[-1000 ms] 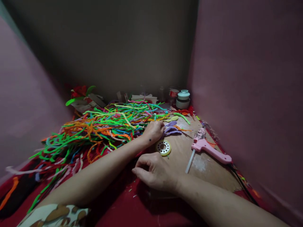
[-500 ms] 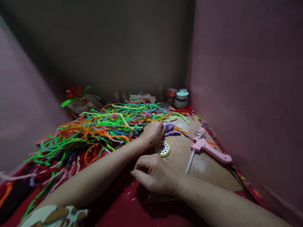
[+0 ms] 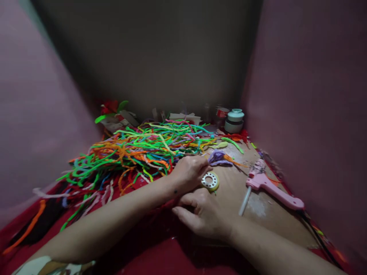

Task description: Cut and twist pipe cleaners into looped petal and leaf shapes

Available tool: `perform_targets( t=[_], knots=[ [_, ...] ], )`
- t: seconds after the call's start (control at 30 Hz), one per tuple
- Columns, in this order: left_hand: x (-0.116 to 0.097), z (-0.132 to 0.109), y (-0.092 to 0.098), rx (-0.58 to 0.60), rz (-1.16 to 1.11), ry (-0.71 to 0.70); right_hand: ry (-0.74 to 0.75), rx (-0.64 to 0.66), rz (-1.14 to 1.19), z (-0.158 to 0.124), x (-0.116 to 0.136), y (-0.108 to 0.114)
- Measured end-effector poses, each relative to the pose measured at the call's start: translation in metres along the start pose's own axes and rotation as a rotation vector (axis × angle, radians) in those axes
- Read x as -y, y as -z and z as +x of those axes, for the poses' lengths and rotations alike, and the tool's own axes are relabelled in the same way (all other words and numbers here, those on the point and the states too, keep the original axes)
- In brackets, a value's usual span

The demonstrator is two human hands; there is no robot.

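Observation:
My left hand (image 3: 190, 170) is closed, its fingertips pressed together and pointing right. Whatever it holds is too small or hidden to make out. Just past those fingertips lies a purple pipe-cleaner piece (image 3: 218, 157) with an orange pipe-cleaner stem (image 3: 233, 160). A yellow roll of tape (image 3: 216, 181) with a white, holed core lies between my two hands, partly behind the left fingers. Nearer to me, my right hand (image 3: 205, 212) is curled, thumb and forefinger bent toward each other. What is in its pinch, if anything, cannot be seen.
A large heap of coloured pipe cleaners (image 3: 137, 149) spreads across the left. On the brown board (image 3: 229, 206) at right rests a pink glue gun (image 3: 272, 189) with a clear glue stick (image 3: 245, 200). A pale-blue jar (image 3: 235, 120) stands at the back, near pink walls.
The view has turned left, so things sit further right. My left hand has drawn back from the purple piece toward the tape roll and my right hand.

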State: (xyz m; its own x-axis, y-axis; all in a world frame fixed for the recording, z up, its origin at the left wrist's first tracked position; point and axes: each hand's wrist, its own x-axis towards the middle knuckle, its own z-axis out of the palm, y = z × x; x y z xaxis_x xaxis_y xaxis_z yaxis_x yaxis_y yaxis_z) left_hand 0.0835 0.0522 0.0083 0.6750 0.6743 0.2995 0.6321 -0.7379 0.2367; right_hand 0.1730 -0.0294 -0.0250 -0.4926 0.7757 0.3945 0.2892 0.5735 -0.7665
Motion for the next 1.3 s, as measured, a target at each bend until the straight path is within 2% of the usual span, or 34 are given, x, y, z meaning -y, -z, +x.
perform_targets(
  t=[0.07,0.23,0.33,0.43,0.57,0.67,0.83,0.93,1.0,1.1,1.2,1.3],
  knots=[
    [0.003,-0.019,0.006,-0.056,-0.033,-0.013,0.002,0.027,-0.04,-0.002,-0.001,-0.002],
    [0.022,-0.068,0.022,-0.167,0.032,0.029,-0.006,-0.011,-0.035,-0.004,-0.006,-0.007],
    [0.047,-0.091,0.036,-0.231,0.06,0.124,-0.014,-0.013,-0.09,-0.006,-0.009,-0.008],
    [0.081,-0.105,0.045,-0.35,0.004,0.28,-0.018,0.01,-0.152,-0.008,-0.011,-0.01],
    [0.118,-0.101,0.044,-0.425,0.058,0.31,0.012,0.019,-0.202,-0.008,-0.011,-0.011],
    [0.127,-0.09,0.04,-0.415,0.17,0.285,0.06,-0.011,-0.248,-0.007,-0.01,-0.01],
    [0.126,-0.072,0.04,-0.275,0.429,0.366,0.09,-0.009,-0.294,-0.006,-0.009,-0.009],
    [0.129,-0.068,0.039,-0.236,0.545,0.378,0.09,-0.007,-0.303,-0.006,-0.009,-0.008],
    [0.129,-0.068,0.039,-0.225,0.554,0.385,0.089,-0.005,-0.303,-0.006,-0.009,-0.007],
    [0.121,-0.073,0.045,-0.201,0.448,0.368,0.076,0.012,-0.305,-0.005,-0.007,-0.006],
    [0.108,-0.075,0.061,-0.277,0.358,0.218,0.07,0.027,-0.294,-0.004,-0.004,-0.005],
    [0.109,-0.066,0.08,-0.404,0.468,0.165,0.082,0.029,-0.286,-0.003,-0.002,-0.005]
  ],
)
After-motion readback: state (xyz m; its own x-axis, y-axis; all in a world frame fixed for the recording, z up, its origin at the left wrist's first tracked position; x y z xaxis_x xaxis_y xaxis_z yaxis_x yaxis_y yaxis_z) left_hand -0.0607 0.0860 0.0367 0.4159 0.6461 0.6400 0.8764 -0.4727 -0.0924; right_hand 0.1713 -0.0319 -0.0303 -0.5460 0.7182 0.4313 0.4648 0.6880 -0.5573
